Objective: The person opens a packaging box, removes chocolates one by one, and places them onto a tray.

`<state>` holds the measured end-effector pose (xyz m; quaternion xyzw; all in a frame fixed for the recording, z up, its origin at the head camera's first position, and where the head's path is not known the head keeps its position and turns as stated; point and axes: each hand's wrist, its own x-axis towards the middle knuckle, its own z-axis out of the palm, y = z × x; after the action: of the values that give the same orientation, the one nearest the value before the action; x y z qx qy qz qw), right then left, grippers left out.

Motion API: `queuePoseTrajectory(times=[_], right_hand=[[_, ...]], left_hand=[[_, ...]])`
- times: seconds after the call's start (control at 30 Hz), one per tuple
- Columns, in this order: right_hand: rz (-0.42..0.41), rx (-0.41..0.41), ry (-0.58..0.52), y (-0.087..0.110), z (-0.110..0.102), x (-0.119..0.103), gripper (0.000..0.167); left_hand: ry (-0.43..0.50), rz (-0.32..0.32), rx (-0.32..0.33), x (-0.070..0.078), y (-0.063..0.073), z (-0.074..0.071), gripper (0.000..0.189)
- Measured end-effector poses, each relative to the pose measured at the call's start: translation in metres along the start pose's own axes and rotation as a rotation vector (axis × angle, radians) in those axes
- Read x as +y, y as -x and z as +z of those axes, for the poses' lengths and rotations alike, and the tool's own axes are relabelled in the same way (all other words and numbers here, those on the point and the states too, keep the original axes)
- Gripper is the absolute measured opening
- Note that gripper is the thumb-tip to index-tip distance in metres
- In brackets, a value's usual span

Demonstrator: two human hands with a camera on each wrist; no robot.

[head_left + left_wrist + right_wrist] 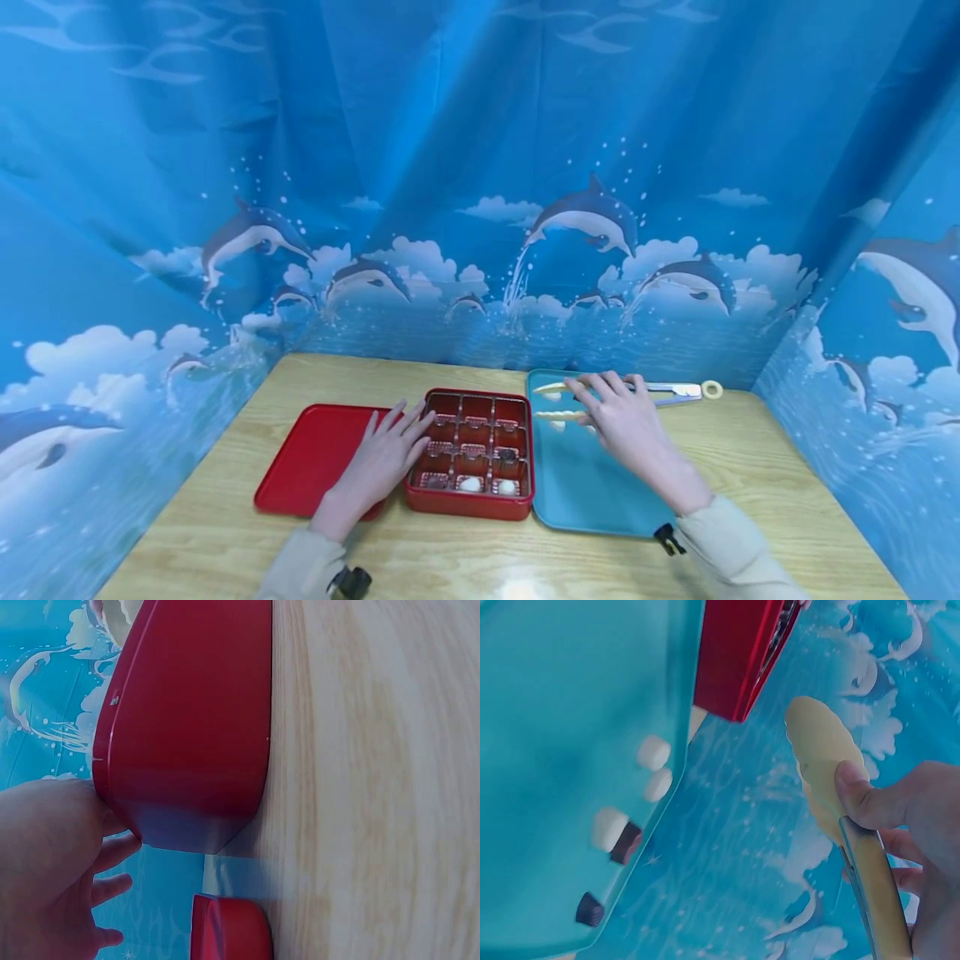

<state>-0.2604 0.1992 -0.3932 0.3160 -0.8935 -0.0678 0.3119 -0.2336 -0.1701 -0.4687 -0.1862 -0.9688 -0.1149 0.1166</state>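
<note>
My left hand (382,454) is spread with straight fingers, its fingertips at the left edge of a red box (472,505); the left wrist view shows the fingers by the box's side wall (195,712). Clear dividers split the box into compartments. Its front row holds a dark chocolate (436,482) and two white ones (470,484); another dark one (507,456) lies behind at the right. With my right hand (622,417) I hold food tongs (682,389) with cream tips, which hover apart above a blue tray (592,492). In the right wrist view, nothing shows between the tips.
White chocolates (654,752) and dark chocolates (589,909) lie near one edge of the blue tray. A red lid (315,458) lies left of the box, partly under my left forearm. A blue dolphin-print curtain (480,208) surrounds the wooden table (450,558).
</note>
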Motion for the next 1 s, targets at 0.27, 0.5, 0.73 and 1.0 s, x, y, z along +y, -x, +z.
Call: queuePoseTrajectory(times=[0.27, 0.5, 0.73, 1.0], right_hand=[[-0.155, -0.056, 0.004, -0.015, -0.001, -0.015, 0.055], [-0.301, -0.100, 0.049, -0.032, -0.003, -0.028, 0.055], [-0.401, -0.149, 0.177, -0.049, -0.009, -0.044, 0.039], [-0.456, -0.160, 0.220, -0.063, -0.009, -0.061, 0.016]], left_hand=[[-0.003, -0.006, -0.008, 0.000, 0.000, 0.001, 0.052], [0.003, -0.006, 0.000, 0.001, 0.001, 0.001, 0.050], [0.004, -0.006, 0.001, 0.000, 0.000, 0.001, 0.050], [0.007, -0.008, 0.003, 0.000, 0.000, 0.001, 0.051]])
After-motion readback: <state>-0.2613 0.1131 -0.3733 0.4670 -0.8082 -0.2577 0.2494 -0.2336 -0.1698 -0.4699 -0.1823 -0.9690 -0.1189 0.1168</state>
